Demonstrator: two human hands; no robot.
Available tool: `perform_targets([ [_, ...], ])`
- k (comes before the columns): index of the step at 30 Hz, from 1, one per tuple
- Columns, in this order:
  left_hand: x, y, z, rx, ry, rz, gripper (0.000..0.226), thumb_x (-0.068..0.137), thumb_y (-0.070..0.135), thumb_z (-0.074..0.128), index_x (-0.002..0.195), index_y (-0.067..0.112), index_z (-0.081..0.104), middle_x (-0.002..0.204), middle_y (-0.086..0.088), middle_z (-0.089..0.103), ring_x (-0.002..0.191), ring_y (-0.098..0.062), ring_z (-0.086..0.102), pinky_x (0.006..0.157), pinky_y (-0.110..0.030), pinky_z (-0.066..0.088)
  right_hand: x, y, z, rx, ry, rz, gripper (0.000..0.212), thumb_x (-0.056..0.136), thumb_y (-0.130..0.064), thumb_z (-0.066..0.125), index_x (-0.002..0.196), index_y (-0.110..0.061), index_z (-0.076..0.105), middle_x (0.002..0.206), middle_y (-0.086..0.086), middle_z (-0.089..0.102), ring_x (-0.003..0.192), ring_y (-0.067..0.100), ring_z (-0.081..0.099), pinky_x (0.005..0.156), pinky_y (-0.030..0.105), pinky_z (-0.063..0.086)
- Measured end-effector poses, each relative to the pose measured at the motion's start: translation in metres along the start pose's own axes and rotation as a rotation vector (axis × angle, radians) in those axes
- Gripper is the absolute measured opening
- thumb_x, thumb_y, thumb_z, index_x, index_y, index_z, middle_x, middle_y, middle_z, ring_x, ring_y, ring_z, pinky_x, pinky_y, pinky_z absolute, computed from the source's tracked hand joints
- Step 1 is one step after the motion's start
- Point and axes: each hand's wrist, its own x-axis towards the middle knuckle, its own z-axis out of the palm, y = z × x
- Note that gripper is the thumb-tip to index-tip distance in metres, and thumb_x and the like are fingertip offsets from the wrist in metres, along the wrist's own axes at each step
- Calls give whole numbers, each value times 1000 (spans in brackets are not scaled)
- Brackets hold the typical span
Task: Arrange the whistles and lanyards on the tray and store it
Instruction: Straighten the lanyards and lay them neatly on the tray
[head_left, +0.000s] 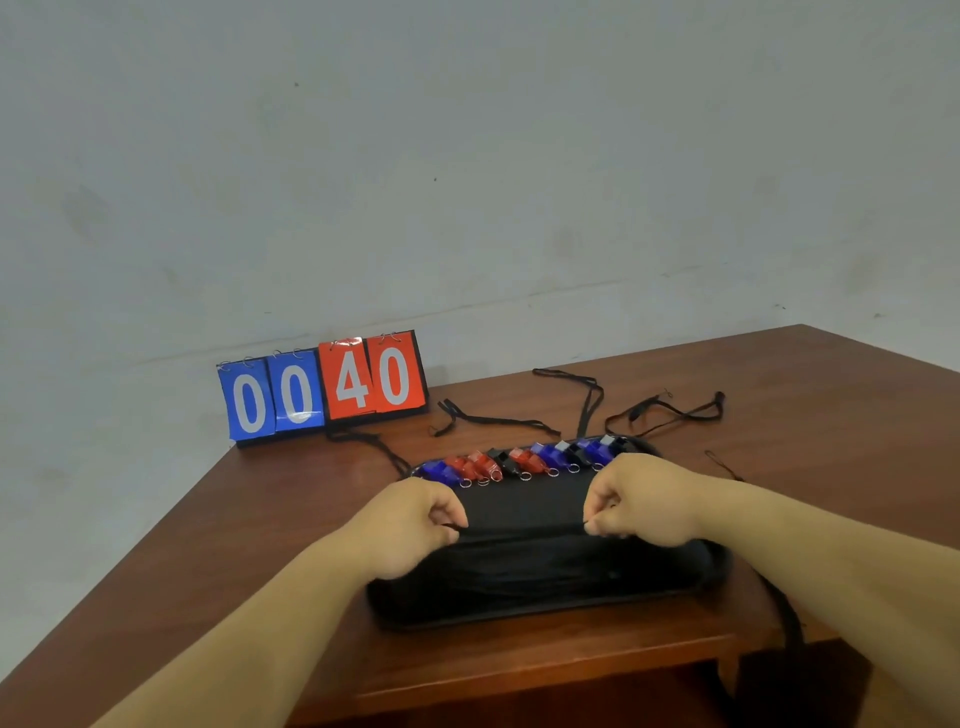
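A black tray lies near the table's front edge. Along its far rim stands a row of several whistles, blue, red and black, each with a small metal ring. A bundle of black lanyards lies across the tray's near half. My left hand and my right hand each pinch an end of one black lanyard stretched straight between them over the tray. Several loose black lanyards lie on the table behind the tray.
A flip scoreboard reading 00 in blue and 40 in red stands at the back left against the wall. The brown wooden table ends just in front of the tray. A black strap hangs over the front right edge.
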Motion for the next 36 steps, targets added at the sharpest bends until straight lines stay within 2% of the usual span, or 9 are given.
perform_targets([
  [4,4,-3,2,55,-59,-3,14,95,21,70,97,35,73,91,17,70,85,0,66,77,-13,48,5,-1,3,-63,-50,-29,10,96,-32,67,97,-31,77,97,-17,70,94,4,66,89,20,49],
  [8,4,-5,-1,74,-146,-19,12,96,23,69,98,34,75,95,14,73,91,-2,68,85,-20,53,4,-6,2,-109,-75,-44,17,98,-33,63,103,-27,78,98,-20,69,95,0,64,91,20,46],
  [11,1,-3,-6,90,-174,-2,12,97,27,67,103,31,76,98,14,73,93,-2,67,84,-18,51,2,-9,1,-141,-77,-47,20,100,-35,60,103,-25,77,107,-15,71,97,1,63,92,22,46],
  [15,-3,3,-4,76,-137,31,17,100,33,61,113,33,73,107,17,71,99,-1,65,86,-17,48,1,-10,4,-117,-60,-67,17,98,-32,63,106,-26,75,102,-16,69,97,1,63,94,24,48],
  [20,-3,11,6,66,-87,91,24,103,34,56,121,33,72,115,22,67,105,2,61,93,-17,44,1,-16,6,-131,-63,-100,21,99,-36,60,112,-26,74,111,-14,69,105,4,62,102,29,48],
  [25,-5,10,8,42,-109,68,18,101,36,60,110,33,75,107,19,71,98,0,65,93,-23,53,1,-19,6,-155,-99,-106,24,101,-34,57,115,-25,74,111,-16,67,105,4,62,101,27,46],
  [31,-8,10,7,59,-133,61,14,99,39,62,101,34,75,95,18,71,90,-2,66,82,-19,50,0,-18,4,-156,-138,-119,22,100,-33,58,114,-27,74,108,-20,65,102,-1,60,99,25,45],
  [34,-7,14,6,72,-146,57,12,98,40,63,100,35,74,93,16,71,89,-2,66,81,-21,51,-2,-17,3,-153,-137,-124,20,98,-35,61,113,-29,74,110,-17,67,103,2,62,100,28,47],
  [36,-6,17,6,80,-152,58,11,97,41,64,100,35,73,94,15,71,89,-3,66,83,-22,52,-5,-14,0,-144,-124,-128,21,98,-35,63,115,-30,73,105,-18,66,99,1,61,93,24,48],
])
